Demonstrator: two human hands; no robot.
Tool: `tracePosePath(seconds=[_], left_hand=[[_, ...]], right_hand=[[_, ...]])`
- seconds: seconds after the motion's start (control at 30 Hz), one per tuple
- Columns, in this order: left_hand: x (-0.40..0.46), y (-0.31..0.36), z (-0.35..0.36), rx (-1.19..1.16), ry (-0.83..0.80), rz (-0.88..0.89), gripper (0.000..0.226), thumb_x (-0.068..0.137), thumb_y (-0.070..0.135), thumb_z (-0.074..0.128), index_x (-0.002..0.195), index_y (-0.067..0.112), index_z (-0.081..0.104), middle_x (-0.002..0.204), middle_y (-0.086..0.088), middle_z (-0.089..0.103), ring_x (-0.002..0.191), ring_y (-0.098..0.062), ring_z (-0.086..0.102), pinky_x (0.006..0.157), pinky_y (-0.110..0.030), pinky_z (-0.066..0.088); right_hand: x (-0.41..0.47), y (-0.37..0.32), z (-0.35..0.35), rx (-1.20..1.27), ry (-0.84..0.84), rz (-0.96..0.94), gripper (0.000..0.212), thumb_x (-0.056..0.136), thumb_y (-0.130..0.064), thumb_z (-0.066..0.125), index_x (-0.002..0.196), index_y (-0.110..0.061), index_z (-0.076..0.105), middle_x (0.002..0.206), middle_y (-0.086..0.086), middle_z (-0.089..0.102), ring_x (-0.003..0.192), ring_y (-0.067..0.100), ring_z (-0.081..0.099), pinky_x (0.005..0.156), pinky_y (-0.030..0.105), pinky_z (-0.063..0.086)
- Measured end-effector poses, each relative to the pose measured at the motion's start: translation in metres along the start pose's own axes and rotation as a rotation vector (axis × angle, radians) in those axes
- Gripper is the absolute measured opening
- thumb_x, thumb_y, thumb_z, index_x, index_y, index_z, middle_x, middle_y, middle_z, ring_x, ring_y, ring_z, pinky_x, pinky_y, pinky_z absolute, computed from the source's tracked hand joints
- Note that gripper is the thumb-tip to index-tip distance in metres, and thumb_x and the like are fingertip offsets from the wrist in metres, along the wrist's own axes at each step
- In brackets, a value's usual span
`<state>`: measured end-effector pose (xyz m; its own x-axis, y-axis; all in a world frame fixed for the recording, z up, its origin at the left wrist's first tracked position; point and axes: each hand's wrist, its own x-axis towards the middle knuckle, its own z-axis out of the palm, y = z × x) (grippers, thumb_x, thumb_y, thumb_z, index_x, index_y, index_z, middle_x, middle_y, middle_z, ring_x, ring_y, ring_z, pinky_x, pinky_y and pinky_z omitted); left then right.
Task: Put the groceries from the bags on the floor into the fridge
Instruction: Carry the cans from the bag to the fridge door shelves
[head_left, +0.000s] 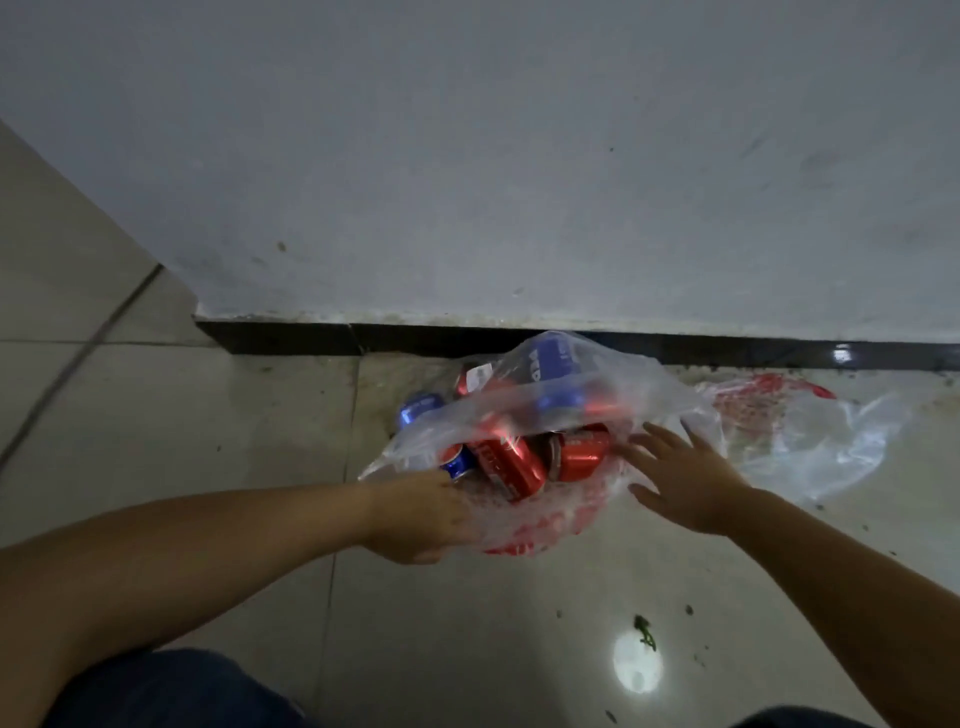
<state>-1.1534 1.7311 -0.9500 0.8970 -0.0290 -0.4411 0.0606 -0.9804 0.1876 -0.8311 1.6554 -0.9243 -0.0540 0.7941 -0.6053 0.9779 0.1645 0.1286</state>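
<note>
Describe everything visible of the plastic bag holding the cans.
The plastic bag is thin, clear film with red print, crumpled on the tiled floor by the dark skirting. Its mouth faces the person, showing red cans and blue cans lying jumbled. The left hand reaches into the opening; the right hand rests spread on its right side.

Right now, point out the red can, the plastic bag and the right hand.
red can (511, 465): head view, middle of its side.
plastic bag (644, 395): head view, upper clear film.
right hand (685, 480): head view, back of hand.

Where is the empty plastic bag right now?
The empty plastic bag lies flat on the floor by the wall, right of the bag of cans, just beyond the right hand.
</note>
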Motion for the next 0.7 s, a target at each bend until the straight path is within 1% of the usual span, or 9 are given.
tracePosePath(seconds=[0.1,0.27,0.4,0.43,0.5,0.53,0.57,0.63,0.7], left_hand=[[0.004,0.001,0.022,-0.039,-0.035,-0.025,0.053,0.093,0.017,0.045,0.144,0.017,0.033,0.149,-0.006,0.037,0.136,-0.025,0.036,0.109,-0.043,0.033],[-0.004,-0.011,0.019,-0.228,-0.169,-0.345,0.037,0.096,0.026,0.035,0.128,0.018,0.052,0.111,-0.005,0.064,0.1,-0.02,0.059,0.091,-0.032,0.042],[-0.003,-0.034,0.003,-0.604,-0.296,-0.423,0.04,0.096,0.048,0.039,0.105,0.02,0.065,0.108,0.002,0.061,0.101,-0.012,0.058,0.094,-0.029,0.045],[-0.002,-0.043,-0.006,-0.586,-0.277,-0.36,0.042,0.095,0.052,0.038,0.103,0.02,0.065,0.109,0.003,0.06,0.102,-0.012,0.057,0.096,-0.03,0.044],[0.002,-0.051,-0.017,-0.594,-0.151,-0.399,0.034,0.097,0.047,0.04,0.095,0.022,0.062,0.102,0.0,0.062,0.099,-0.017,0.061,0.093,-0.031,0.048],[0.008,-0.06,-0.015,-0.618,-0.075,-0.462,0.028,0.098,0.038,0.041,0.094,0.019,0.062,0.099,-0.004,0.065,0.097,-0.021,0.064,0.088,-0.03,0.051],[0.007,-0.063,-0.004,-0.662,-0.067,-0.47,0.023,0.099,0.026,0.043,0.095,0.014,0.062,0.096,-0.01,0.067,0.098,-0.023,0.066,0.084,-0.028,0.052],[0.015,-0.069,-0.002,-0.63,-0.138,-0.763,0.017,0.096,0.007,0.047,0.099,0.004,0.063,0.097,-0.02,0.067,0.1,-0.017,0.066,0.087,-0.027,0.053],[0.023,-0.066,-0.005,-0.607,0.202,-0.723,0.019,0.095,0.008,0.048,0.104,0.011,0.064,0.1,-0.015,0.068,0.096,-0.022,0.066,0.09,-0.039,0.052]], right_hand=[[0.002,0.003,0.01,-0.042,0.005,-0.008,0.06,0.098,-0.046,0.033,0.151,-0.036,0.006,0.159,0.001,0.017,0.147,0.021,0.014,0.117,0.051,0.007],[0.004,-0.009,0.003,-0.047,-0.083,0.168,0.051,0.099,-0.027,0.033,0.148,-0.02,0.021,0.134,0.011,0.055,0.127,0.025,0.048,0.116,0.046,0.02],[0.021,-0.019,-0.02,0.115,-0.108,0.293,0.044,0.1,-0.022,0.033,0.143,-0.012,0.03,0.142,0.009,0.045,0.133,0.024,0.041,0.117,0.04,0.024],[0.026,-0.023,-0.031,0.241,-0.101,0.304,0.041,0.1,-0.02,0.035,0.141,-0.011,0.035,0.138,0.007,0.046,0.129,0.022,0.043,0.113,0.035,0.031],[0.033,-0.032,-0.052,0.491,-0.046,0.303,0.035,0.099,-0.018,0.039,0.134,-0.02,0.044,0.112,-0.003,0.053,0.1,0.011,0.053,0.083,0.017,0.048],[0.039,-0.037,-0.06,0.488,0.026,0.297,0.018,0.098,-0.019,0.043,0.113,-0.024,0.052,0.098,-0.005,0.054,0.086,0.009,0.054,0.07,0.017,0.048],[0.044,-0.044,-0.068,0.495,0.093,0.337,0.013,0.097,-0.02,0.046,0.104,-0.018,0.057,0.088,-0.004,0.055,0.077,0.011,0.056,0.068,0.019,0.049],[0.054,-0.052,-0.07,0.524,0.147,0.382,0.011,0.095,-0.016,0.049,0.091,-0.017,0.059,0.081,0.0,0.055,0.073,0.016,0.06,0.071,0.028,0.054],[0.06,-0.058,-0.074,0.639,0.147,0.371,0.013,0.095,-0.011,0.047,0.093,-0.011,0.06,0.087,0.005,0.057,0.076,0.017,0.058,0.08,0.031,0.054]])
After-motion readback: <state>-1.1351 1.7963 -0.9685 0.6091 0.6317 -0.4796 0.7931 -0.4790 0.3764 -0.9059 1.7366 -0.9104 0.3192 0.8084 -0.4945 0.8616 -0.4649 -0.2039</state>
